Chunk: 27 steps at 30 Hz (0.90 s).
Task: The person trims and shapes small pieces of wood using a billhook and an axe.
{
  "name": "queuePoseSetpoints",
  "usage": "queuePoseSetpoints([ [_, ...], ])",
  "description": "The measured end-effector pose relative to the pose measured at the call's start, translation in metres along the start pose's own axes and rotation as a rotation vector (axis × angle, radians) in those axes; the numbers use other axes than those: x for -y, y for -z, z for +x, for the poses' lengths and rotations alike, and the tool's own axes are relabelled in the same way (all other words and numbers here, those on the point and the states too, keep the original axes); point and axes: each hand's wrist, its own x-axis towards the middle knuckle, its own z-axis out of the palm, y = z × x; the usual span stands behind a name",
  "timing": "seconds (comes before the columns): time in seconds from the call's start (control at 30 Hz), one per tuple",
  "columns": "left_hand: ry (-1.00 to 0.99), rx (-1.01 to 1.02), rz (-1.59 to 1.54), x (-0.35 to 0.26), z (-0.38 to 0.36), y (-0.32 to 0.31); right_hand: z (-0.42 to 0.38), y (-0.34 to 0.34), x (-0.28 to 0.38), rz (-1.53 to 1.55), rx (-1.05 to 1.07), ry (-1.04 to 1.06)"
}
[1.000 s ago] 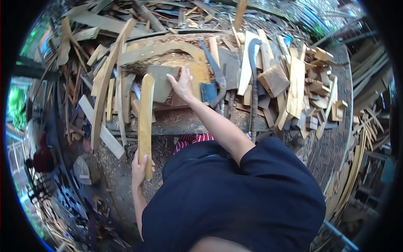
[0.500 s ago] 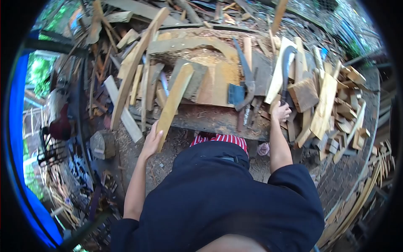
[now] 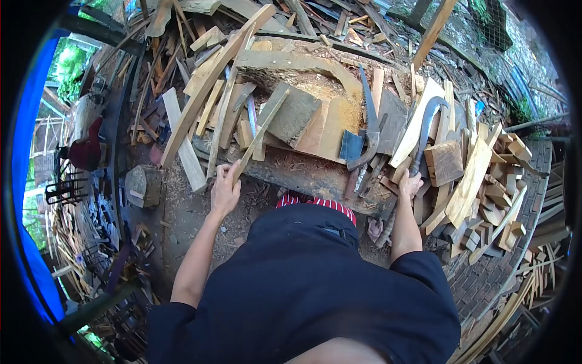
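Note:
My left hand (image 3: 227, 189) grips the lower end of a narrow wooden piece (image 3: 262, 131), which is seen edge-on and slants up to the right. On the right, my right hand (image 3: 410, 184) is closed around the handle of a curved dark blade (image 3: 426, 128) that points away from me. Between the hands are a wooden block (image 3: 294, 115) with a grey face, a hand saw (image 3: 370, 109) and a small dark blue piece (image 3: 351, 146) near the saw's handle.
A long curved plank (image 3: 212, 79) leans at the left of the workbench (image 3: 303, 181). Cut blocks (image 3: 444, 162) and offcuts are heaped at the right. A stump (image 3: 143, 185) stands on the ground at the left, and scrap wood lies beyond the bench.
The wooden piece in my left hand has turned from its broad face to its narrow edge. My right hand still holds the curved blade. The whole view has shifted slightly.

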Motion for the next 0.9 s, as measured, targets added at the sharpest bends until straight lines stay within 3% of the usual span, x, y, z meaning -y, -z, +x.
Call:
queuePoseSetpoints([
  [0.17,-0.039,-0.068,-0.154,-0.012,0.001,0.010,-0.007,0.017,0.015,0.072,-0.115,0.042],
  [0.33,-0.105,-0.023,-0.255,-0.019,0.007,0.005,-0.031,0.045,0.038,0.205,-0.088,0.185],
  [0.4,-0.116,0.072,-0.219,-0.021,0.009,0.005,-0.040,0.051,0.045,0.492,-0.035,0.392],
  [0.47,-0.114,0.089,-0.233,-0.017,0.012,-0.005,-0.078,0.085,0.078,0.469,0.060,0.406],
  [0.6,-0.088,0.051,-0.247,-0.014,0.026,-0.016,-0.105,0.084,0.106,0.481,0.137,0.557],
  [0.73,-0.044,-0.006,-0.228,-0.005,0.039,-0.022,-0.143,0.102,0.145,0.602,0.556,0.469],
  [0.9,-0.053,0.018,-0.117,-0.005,0.041,-0.006,-0.180,0.114,0.169,0.515,0.698,0.633],
])
